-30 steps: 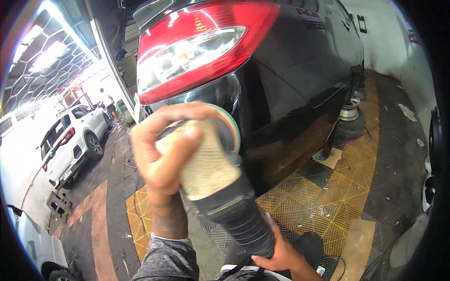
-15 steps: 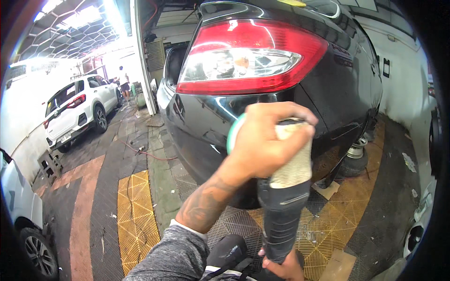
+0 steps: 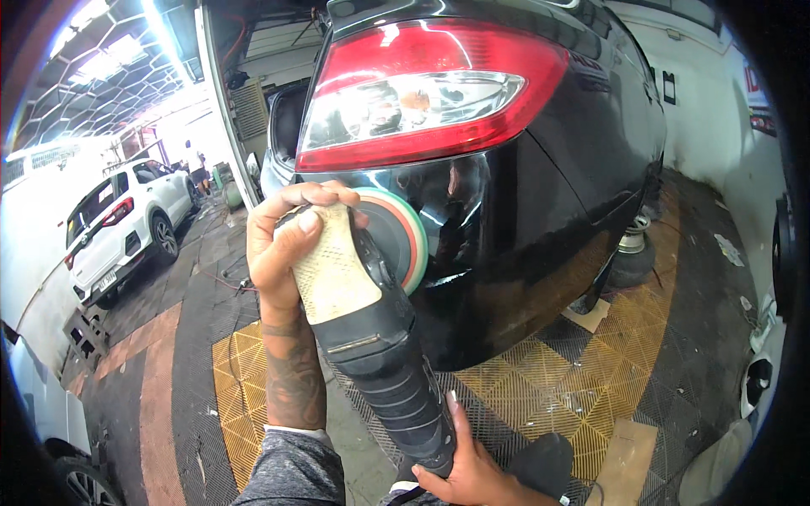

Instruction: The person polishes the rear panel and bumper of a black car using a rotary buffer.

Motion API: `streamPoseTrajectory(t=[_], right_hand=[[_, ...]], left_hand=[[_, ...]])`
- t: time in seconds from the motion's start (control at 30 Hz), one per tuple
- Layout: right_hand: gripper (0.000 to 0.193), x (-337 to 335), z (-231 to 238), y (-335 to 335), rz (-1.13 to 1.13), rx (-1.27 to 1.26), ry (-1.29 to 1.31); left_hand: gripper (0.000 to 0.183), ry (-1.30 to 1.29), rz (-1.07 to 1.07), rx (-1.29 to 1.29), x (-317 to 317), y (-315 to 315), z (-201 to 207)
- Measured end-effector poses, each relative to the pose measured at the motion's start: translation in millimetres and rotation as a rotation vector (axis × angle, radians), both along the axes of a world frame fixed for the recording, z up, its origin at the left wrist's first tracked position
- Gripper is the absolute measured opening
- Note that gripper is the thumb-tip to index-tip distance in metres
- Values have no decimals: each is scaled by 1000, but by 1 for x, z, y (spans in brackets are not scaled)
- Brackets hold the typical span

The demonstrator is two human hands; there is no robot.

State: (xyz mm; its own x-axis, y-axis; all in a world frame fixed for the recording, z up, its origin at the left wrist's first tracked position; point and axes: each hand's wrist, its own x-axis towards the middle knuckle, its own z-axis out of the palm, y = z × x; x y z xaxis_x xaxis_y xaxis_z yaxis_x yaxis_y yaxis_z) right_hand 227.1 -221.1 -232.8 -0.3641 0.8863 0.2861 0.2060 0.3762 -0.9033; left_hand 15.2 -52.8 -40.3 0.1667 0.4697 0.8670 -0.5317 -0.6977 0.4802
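A car polisher with a black ribbed body and a pale, worn head cover is held between my two hands. My left hand is closed round its head, with the thumb over the cover. Further down, my right hand grips the lower end of the body. The round pad, edged in green and orange, lies against or very close to the black rear bumper of a car; contact is hidden. Just above the pad is the red and clear tail light.
A white car stands at the far left, with a person beyond it. Part of another car shows at the near left. A wheel rim rests by a tyre at the right. Cardboard lies on the grated floor tiles.
My hands have carried the polisher left across the bumper, beneath the tail light's left part. Its body now slants, head to the left. The view has shifted slightly.
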Motion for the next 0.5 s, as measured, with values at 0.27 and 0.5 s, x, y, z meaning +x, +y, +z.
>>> streamPoseTrajectory(t=[0.27,0.5], right_hand=[[107,2,10,-18,-60,56,62],[101,-20,19,14,97,189,14]], left_hand=[[29,119,22,-41,16,-6,11],[30,-48,33,-53,-41,14,2]])
